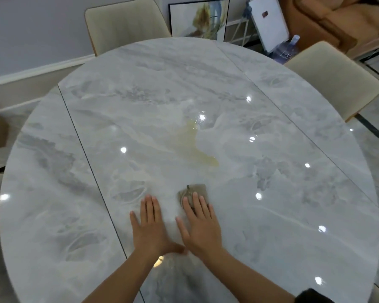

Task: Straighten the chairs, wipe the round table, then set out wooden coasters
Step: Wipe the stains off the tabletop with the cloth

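The round marble table (282,193) fills the view, glossy with light reflections. A small folded beige cloth (192,192) lies on it near the front middle. My right hand (200,224) lies flat with straight fingers pressing on the cloth's near half. My left hand (150,224) lies flat on the bare table just left of it, fingers straight and together. A yellowish smear (194,143) marks the table's centre, beyond the cloth. No coasters are in view.
A cream chair (125,22) stands at the far side, another cream chair (335,77) at the right. A framed picture (198,18), a whiteboard (268,20) and a water bottle (288,48) lean or stand by the far wall. An orange sofa (341,16) sits at the top right.
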